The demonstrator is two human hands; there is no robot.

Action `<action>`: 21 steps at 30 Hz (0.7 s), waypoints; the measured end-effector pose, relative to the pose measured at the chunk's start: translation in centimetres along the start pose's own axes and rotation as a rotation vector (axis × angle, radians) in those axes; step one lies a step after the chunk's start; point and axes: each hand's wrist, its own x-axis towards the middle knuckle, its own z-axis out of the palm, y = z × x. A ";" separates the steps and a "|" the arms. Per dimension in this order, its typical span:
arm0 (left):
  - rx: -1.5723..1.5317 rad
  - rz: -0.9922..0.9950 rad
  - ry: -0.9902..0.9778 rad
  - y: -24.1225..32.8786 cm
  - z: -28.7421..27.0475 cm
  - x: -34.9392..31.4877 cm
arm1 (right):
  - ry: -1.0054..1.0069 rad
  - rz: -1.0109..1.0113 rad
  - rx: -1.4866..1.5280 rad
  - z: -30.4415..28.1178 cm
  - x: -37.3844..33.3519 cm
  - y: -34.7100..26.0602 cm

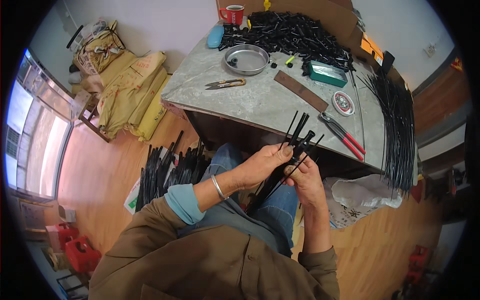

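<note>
In the head view, both forearms reach up from the lower edge and bring the hands together in front of the body. The left hand (pixel 272 159), a silver metal bangle (pixel 219 187) on its wrist, comes across from the left, its thumb pressed along the near side and its fingers curled behind. The right hand (pixel 307 182) stands more upright, wrist below, thumb and bent fingers meeting just right of the left fingertips.

Both are closed on a bundle of slim black rods (pixel 298 129); which single rod each finger pinches is hidden. The rods are held at a slant, their upper ends fanned unevenly above the grip, their lower lengths running down between the blue-denim legs (pixel 277 212). They look straight and dark, some hair-thin, others thicker. Among them, a thicker glossy black tube (pixel 308 138) with a flared end rises between the two hands.

Beyond the grip, up and to the right, pliers with red handles (pixel 344 136) lie on the grey marbled tabletop (pixel 240 105). Below and left of the grip stand clustered black tubes (pixel 167 167).
</note>
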 end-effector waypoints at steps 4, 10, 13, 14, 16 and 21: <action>0.131 0.087 0.053 -0.7 0.3 -0.5 | -0.014 -0.022 0.011 0.2 0.4 0.8; 0.138 0.199 0.309 -1.6 -1.0 0.4 | 0.210 -0.234 -0.066 2.1 2.2 4.0; 0.164 0.224 0.319 -1.9 -2.1 0.3 | 0.395 -0.524 -0.544 3.7 2.4 3.7; 0.158 0.218 0.316 -1.8 -2.3 0.2 | 0.401 -0.527 -0.535 3.9 2.5 3.6; 0.183 0.259 0.349 -2.2 -2.6 0.6 | 0.351 -0.512 -0.629 4.2 2.3 3.1; 0.147 0.259 0.431 -1.5 -1.8 0.2 | 0.385 -0.388 -0.486 4.2 2.0 2.4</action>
